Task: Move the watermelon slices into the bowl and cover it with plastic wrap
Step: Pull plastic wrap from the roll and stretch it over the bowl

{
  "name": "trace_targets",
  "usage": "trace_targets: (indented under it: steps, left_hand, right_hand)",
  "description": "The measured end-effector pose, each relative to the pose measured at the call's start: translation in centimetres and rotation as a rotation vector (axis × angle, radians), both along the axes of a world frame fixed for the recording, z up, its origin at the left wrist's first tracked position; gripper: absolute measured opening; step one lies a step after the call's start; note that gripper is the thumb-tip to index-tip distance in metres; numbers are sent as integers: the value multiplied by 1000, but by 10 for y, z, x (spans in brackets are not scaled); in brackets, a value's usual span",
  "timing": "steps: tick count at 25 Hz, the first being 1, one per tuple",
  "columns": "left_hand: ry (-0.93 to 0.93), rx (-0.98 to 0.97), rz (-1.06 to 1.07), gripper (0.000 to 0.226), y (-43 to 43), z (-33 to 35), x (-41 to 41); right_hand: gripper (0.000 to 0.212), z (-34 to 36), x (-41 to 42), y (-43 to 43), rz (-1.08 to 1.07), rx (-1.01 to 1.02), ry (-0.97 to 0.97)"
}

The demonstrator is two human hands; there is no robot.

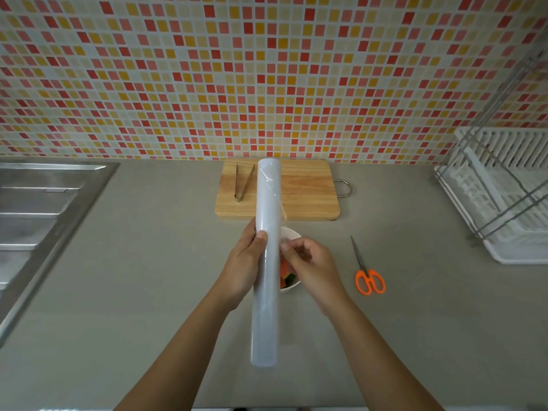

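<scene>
The wall [267, 69] is a mosaic of small square tiles in red, pink, orange-yellow, cream and white, scattered without order. The countertop [148, 262] is plain grey-beige and the sink [35, 203] silvery steel. The cutting board [308, 191] shows pale wood grain in lengthwise strips; the tongs [241, 185] are dull silver. The roll of plastic wrap [267, 292] is translucent white, the bowl [292, 234] white, the watermelon slices [286, 274] red with green rind. The scissors [369, 280] have orange handles and grey blades. The dish rack [504, 203] is white with grey wires.
</scene>
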State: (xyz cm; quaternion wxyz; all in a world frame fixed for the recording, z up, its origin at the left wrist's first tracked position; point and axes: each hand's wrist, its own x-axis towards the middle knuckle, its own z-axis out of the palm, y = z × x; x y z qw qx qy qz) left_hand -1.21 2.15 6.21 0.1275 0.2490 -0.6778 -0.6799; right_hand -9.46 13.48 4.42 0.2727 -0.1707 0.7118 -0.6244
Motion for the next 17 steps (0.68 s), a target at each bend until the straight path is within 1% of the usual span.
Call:
trace_targets:
  steps: [3,6,9,13,16,17]
  left_hand:
    - [17,25,3,32,-2,0,0]
    - [35,42,-28,32,-2,1,-2]
    - [46,46,-47,32,1,1,-1]
    - [66,60,-50,33,5,2,0]
    - [90,63,-55,33,7,3,1]
    - [98,59,-55,33,7,3,1]
  right_hand:
    - [13,-2,-3,0,-30,-20,-29]
    - [6,-1,-3,0,1,-32,-52]
    - [12,0,-2,0,-17,-89,-65]
    - [19,-2,-1,-1,-1,-88,-72]
    - [11,-1,0,-3,-48,-162,-95]
    - [12,0,-1,-4,-59,-185,-86]
